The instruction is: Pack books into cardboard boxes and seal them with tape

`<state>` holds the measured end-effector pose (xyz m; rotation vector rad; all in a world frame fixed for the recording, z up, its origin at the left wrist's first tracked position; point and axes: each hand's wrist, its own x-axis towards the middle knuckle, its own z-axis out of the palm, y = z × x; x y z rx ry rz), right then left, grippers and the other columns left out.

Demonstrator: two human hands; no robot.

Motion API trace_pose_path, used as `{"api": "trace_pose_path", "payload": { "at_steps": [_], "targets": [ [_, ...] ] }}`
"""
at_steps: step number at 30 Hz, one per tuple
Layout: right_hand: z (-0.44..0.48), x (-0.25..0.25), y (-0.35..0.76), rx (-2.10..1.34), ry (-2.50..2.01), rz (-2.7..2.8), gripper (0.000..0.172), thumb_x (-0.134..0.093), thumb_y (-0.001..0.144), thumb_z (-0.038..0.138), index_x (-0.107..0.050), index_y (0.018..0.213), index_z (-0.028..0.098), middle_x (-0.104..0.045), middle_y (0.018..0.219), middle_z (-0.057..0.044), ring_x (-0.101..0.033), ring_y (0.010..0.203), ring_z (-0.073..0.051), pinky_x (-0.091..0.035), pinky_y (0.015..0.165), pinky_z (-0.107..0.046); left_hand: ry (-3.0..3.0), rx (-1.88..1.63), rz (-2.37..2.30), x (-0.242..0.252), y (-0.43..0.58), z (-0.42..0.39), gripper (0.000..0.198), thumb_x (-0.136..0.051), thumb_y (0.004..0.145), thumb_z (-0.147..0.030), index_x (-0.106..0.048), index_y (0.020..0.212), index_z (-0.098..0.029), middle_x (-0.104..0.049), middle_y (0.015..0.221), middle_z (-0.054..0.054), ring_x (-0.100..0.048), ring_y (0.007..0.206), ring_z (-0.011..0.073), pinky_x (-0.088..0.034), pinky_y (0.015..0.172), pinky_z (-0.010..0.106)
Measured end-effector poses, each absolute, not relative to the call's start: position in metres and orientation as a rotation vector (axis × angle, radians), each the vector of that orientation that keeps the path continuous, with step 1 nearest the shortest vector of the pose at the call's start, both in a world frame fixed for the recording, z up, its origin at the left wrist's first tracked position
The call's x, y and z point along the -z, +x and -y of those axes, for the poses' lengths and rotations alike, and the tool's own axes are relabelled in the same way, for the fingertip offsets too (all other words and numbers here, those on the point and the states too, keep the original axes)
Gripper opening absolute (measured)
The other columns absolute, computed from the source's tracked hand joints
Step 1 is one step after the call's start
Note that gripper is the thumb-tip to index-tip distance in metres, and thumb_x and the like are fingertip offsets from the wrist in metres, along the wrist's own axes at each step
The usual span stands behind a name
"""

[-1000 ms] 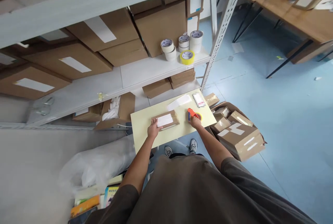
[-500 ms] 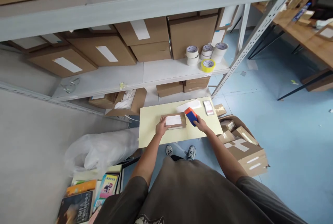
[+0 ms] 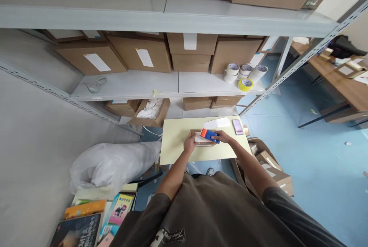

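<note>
A small cardboard box (image 3: 204,144) with a white label lies on the pale yellow tabletop (image 3: 175,139). My left hand (image 3: 189,143) grips the box at its left end. In my right hand (image 3: 223,136) is a blue and orange tool (image 3: 210,135), held over the label and hiding part of it. White paper (image 3: 220,123) lies behind the box, and a phone-like item (image 3: 237,126) rests near the table's back right corner.
Shelving (image 3: 129,86) with cartons runs behind the table. Tape rolls (image 3: 245,84) stand on its middle shelf. An open carton of boxes (image 3: 266,159) sits at the right, wrapped plastic (image 3: 115,162) and books (image 3: 119,208) at the left.
The blue and orange tool has moved left from beside the box to over its label, with my right hand. My left hand stays at the box. The camera view has shifted.
</note>
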<state>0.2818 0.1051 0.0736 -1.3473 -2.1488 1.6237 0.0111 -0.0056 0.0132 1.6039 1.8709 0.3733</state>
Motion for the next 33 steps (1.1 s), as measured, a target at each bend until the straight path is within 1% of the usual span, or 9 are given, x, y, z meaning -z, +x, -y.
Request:
{"api": "trace_pose_path", "payload": {
  "at_steps": [4,7,11,15,18,20,23,28,33],
  "targets": [
    [-0.108,-0.079,0.27,-1.653,-1.378,2.17,0.059,-0.075,0.077,0.072,-0.073,0.1,0.018,-0.075,0.094,-0.005,-0.068,0.086,-0.023,-0.056,0.076,-0.031,1.619,-0.453,-1.826,-0.004,0.011,0.008,0.074,-0.081,0.09,-0.029,-0.052,0.159,-0.027,-0.04,0.172,0.011,-0.024,0.165,0.0269,-0.038,0.127,0.044],
    [-0.105,-0.077,0.255,-1.614,-1.43,2.21,0.054,-0.075,0.078,0.069,-0.073,0.098,0.018,-0.076,0.091,-0.005,-0.069,0.085,-0.024,-0.056,0.077,-0.032,1.607,-0.536,-1.79,-0.002,0.008,0.009,0.075,-0.082,0.086,-0.019,-0.057,0.156,-0.021,-0.042,0.17,0.014,-0.027,0.164,0.0282,-0.034,0.13,0.043],
    [-0.101,-0.074,0.25,-1.602,-1.459,2.196,0.05,-0.077,0.079,0.065,-0.075,0.094,0.017,-0.077,0.09,-0.005,-0.069,0.086,-0.025,-0.056,0.078,-0.033,1.468,-0.682,-1.844,-0.007,0.002,0.001,0.048,-0.068,0.095,-0.016,-0.07,0.142,-0.023,-0.064,0.153,0.011,-0.051,0.15,0.0242,-0.04,0.126,0.042],
    [-0.1,-0.078,0.255,-1.648,-1.467,2.122,0.053,-0.08,0.078,0.062,-0.076,0.102,0.015,-0.079,0.095,-0.008,-0.07,0.09,-0.027,-0.057,0.078,-0.034,1.199,-0.858,-1.829,-0.016,0.003,-0.014,0.031,-0.058,0.103,-0.03,-0.079,0.124,-0.02,-0.079,0.126,0.011,-0.07,0.125,0.0249,-0.053,0.111,0.04],
    [-0.099,-0.082,0.256,-1.669,-1.437,2.124,0.053,-0.08,0.078,0.062,-0.077,0.104,0.016,-0.079,0.096,-0.007,-0.071,0.092,-0.027,-0.058,0.081,-0.035,0.873,-0.838,-1.672,-0.019,0.008,-0.022,0.045,-0.054,0.104,-0.05,-0.079,0.117,-0.015,-0.082,0.109,0.013,-0.077,0.104,0.0259,-0.061,0.087,0.036],
    [-0.098,-0.084,0.256,-1.672,-1.412,2.126,0.053,-0.079,0.078,0.063,-0.076,0.104,0.017,-0.079,0.098,-0.008,-0.071,0.093,-0.027,-0.059,0.081,-0.035,0.733,-0.844,-1.545,-0.019,0.011,-0.024,0.05,-0.057,0.102,-0.055,-0.078,0.113,-0.011,-0.081,0.102,0.015,-0.077,0.096,0.026,-0.06,0.078,0.034],
    [-0.097,-0.084,0.259,-1.696,-1.351,2.114,0.056,-0.078,0.077,0.066,-0.076,0.103,0.016,-0.079,0.1,-0.01,-0.071,0.092,-0.028,-0.058,0.081,-0.036,0.673,-0.899,-1.46,-0.018,0.013,-0.023,0.045,-0.067,0.097,-0.052,-0.079,0.107,-0.009,-0.081,0.096,0.016,-0.076,0.088,0.024,-0.058,0.074,0.032],
    [-0.101,-0.077,0.266,-1.726,-1.28,2.116,0.062,-0.076,0.074,0.071,-0.075,0.103,0.016,-0.078,0.098,-0.009,-0.07,0.091,-0.028,-0.057,0.08,-0.036,0.563,-1.079,-1.495,-0.016,0.02,-0.023,0.036,-0.082,0.082,-0.047,-0.08,0.087,-0.012,-0.072,0.069,0.007,-0.067,0.066,0.0176,-0.053,0.064,0.028],
    [-0.108,-0.077,0.268,-1.638,-1.356,2.192,0.052,-0.076,0.077,0.068,-0.075,0.097,0.019,-0.078,0.095,-0.006,-0.07,0.092,-0.027,-0.056,0.082,-0.034,0.535,-1.151,-1.499,-0.016,0.027,-0.025,0.042,-0.091,0.07,-0.051,-0.078,0.078,-0.011,-0.067,0.062,0.004,-0.062,0.057,0.0143,-0.049,0.058,0.026]
  ]
}}
